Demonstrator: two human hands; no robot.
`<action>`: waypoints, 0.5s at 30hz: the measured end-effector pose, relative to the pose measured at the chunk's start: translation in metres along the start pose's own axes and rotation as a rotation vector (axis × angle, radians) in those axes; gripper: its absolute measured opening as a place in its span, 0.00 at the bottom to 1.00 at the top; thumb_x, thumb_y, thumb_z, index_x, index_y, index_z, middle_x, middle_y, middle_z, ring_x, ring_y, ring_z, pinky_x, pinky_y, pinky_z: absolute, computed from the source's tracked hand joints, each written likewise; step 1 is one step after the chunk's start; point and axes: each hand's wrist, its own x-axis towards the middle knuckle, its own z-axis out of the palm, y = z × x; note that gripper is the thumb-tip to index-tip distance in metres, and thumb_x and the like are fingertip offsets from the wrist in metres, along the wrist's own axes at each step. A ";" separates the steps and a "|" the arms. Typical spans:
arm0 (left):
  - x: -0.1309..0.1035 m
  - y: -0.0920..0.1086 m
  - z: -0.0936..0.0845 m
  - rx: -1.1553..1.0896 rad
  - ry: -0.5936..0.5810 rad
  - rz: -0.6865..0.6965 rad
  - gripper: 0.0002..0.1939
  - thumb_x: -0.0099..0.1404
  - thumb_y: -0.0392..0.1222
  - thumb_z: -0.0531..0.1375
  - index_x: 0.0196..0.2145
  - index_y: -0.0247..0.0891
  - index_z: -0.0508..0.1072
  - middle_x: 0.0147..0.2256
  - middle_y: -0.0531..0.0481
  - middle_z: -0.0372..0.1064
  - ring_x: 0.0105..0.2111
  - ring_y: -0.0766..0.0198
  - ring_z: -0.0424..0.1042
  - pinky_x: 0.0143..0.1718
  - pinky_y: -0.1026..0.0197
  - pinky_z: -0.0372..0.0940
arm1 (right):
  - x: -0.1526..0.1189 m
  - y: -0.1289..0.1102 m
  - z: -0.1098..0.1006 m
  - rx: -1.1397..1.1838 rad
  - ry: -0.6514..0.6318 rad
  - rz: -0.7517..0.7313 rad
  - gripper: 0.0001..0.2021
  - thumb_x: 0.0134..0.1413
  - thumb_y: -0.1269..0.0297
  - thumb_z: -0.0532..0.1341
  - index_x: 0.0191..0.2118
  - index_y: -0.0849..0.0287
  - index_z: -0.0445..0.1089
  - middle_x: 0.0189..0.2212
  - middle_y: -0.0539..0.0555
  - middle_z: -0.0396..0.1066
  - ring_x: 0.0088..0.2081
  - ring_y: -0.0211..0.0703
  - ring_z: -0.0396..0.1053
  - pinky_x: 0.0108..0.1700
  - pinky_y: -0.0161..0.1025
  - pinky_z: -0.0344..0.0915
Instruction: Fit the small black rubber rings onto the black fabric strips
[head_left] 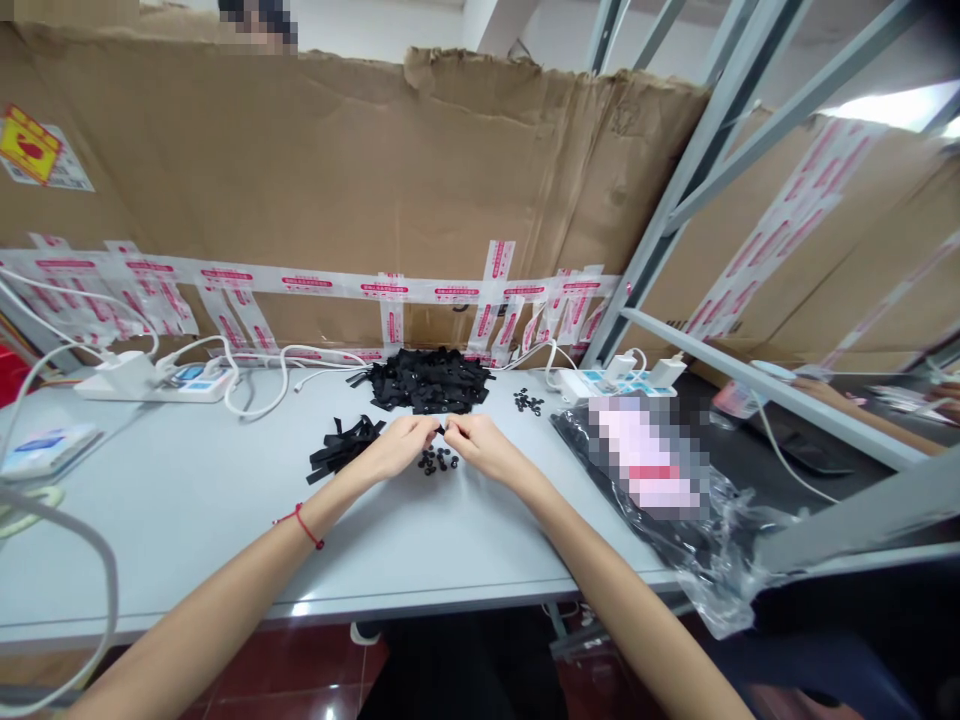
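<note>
My left hand [406, 445] and my right hand [486, 447] meet over the middle of the table, both closed in a pinch. Between their fingertips shows a small black piece [441, 431]; the fingers cover most of it, so its kind cannot be made out. Just below the hands lie several small round black parts [437, 461]. Left of my left hand is a small pile of black strips [343, 447]. Behind both hands stands a larger heap of black strips [431, 378]. More small black parts [529, 402] are scattered to the right.
White power strips with cables stand at the back left [154, 380] and back right [619, 380]. A clear plastic bag [720, 530] with dark contents lies on the right. A cardboard wall [337, 170] closes off the back, beside a grey metal frame [675, 190].
</note>
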 end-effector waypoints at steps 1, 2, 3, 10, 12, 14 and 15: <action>0.001 -0.002 -0.001 0.046 0.000 -0.014 0.14 0.59 0.47 0.44 0.20 0.40 0.48 0.20 0.57 0.44 0.22 0.68 0.46 0.24 0.62 0.44 | 0.000 -0.001 0.000 0.017 -0.012 0.017 0.11 0.52 0.66 0.47 0.21 0.57 0.46 0.19 0.44 0.46 0.23 0.33 0.47 0.27 0.34 0.44; 0.001 -0.003 -0.002 0.098 -0.013 -0.024 0.14 0.59 0.47 0.44 0.19 0.40 0.49 0.19 0.57 0.44 0.22 0.68 0.47 0.24 0.62 0.44 | 0.000 -0.001 -0.001 0.033 -0.022 0.030 0.11 0.53 0.66 0.47 0.21 0.57 0.47 0.19 0.45 0.46 0.24 0.33 0.46 0.27 0.34 0.44; 0.001 -0.005 -0.003 0.152 -0.035 -0.034 0.14 0.59 0.47 0.45 0.19 0.40 0.49 0.19 0.57 0.44 0.21 0.68 0.47 0.24 0.62 0.44 | 0.000 -0.001 -0.001 0.046 -0.033 0.041 0.11 0.53 0.65 0.47 0.21 0.57 0.47 0.19 0.45 0.46 0.24 0.33 0.46 0.27 0.34 0.44; -0.002 -0.014 -0.002 0.442 -0.124 0.017 0.19 0.62 0.47 0.48 0.16 0.38 0.55 0.15 0.55 0.52 0.18 0.68 0.50 0.23 0.62 0.45 | -0.004 0.007 -0.015 0.081 -0.324 0.038 0.11 0.53 0.66 0.48 0.21 0.58 0.49 0.20 0.44 0.45 0.25 0.33 0.46 0.28 0.33 0.46; -0.004 -0.011 -0.002 0.527 -0.120 0.041 0.20 0.64 0.46 0.47 0.17 0.37 0.60 0.16 0.52 0.58 0.17 0.67 0.54 0.23 0.62 0.46 | -0.005 0.006 -0.019 0.107 -0.348 0.015 0.11 0.53 0.66 0.48 0.22 0.58 0.49 0.20 0.44 0.45 0.25 0.33 0.46 0.29 0.33 0.47; -0.006 -0.006 -0.004 0.613 -0.119 0.048 0.20 0.65 0.45 0.47 0.18 0.36 0.64 0.18 0.49 0.63 0.17 0.66 0.56 0.23 0.62 0.47 | -0.005 0.005 -0.021 0.106 -0.365 0.008 0.11 0.53 0.66 0.49 0.21 0.58 0.50 0.20 0.44 0.46 0.25 0.33 0.46 0.28 0.33 0.47; -0.008 -0.003 -0.005 0.654 -0.120 0.046 0.20 0.65 0.44 0.47 0.19 0.36 0.66 0.18 0.48 0.65 0.18 0.65 0.57 0.23 0.61 0.47 | -0.005 0.005 -0.021 0.094 -0.371 0.009 0.11 0.53 0.67 0.49 0.21 0.58 0.50 0.20 0.44 0.46 0.25 0.33 0.46 0.28 0.33 0.47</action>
